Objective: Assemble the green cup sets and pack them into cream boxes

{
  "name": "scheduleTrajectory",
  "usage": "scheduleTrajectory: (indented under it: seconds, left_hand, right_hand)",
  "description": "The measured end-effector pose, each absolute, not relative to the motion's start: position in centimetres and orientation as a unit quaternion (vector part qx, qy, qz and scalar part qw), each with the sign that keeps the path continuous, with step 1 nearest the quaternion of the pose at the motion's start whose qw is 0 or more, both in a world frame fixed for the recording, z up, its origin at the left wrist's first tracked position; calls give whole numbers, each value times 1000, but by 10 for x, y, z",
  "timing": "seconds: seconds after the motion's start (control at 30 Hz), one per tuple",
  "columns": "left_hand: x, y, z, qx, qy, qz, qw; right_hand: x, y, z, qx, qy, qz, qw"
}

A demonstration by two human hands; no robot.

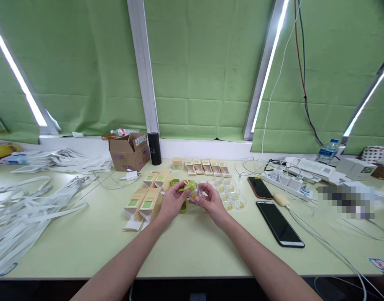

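Observation:
My left hand is closed on a small green plastic piece with a tan loop at its top. With the fingertips of my right hand I grip a small clear plastic cup against the underside of the green piece. Whether the two parts are joined, I cannot tell. More green pieces lie on the table behind and under my left hand, partly hidden. Right of my hands stand rows of clear plastic cups with yellow marks. Open tan boxes with green labels lie to the left.
Several small tan boxes line the back. A cardboard carton and a black flask stand at back left. White straps cover the left side. Phones, a power strip and cables lie right.

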State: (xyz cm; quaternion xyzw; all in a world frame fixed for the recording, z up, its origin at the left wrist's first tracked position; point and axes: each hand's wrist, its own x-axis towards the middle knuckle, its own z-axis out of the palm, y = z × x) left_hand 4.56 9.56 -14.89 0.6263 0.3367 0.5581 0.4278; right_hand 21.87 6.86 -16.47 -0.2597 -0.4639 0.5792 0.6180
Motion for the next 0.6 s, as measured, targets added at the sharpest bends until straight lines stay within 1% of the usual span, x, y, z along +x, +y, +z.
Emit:
scheduleTrajectory:
  seconds: [0.1, 0.6]
  left_hand:
    - [45, 95, -150, 611, 340, 550, 456]
    - [45, 89, -147, 587, 322, 540, 511]
  right_hand:
    - [219, 68, -164, -260, -466, 580, 615]
    - [219, 67, -162, -257, -479, 586, 602]
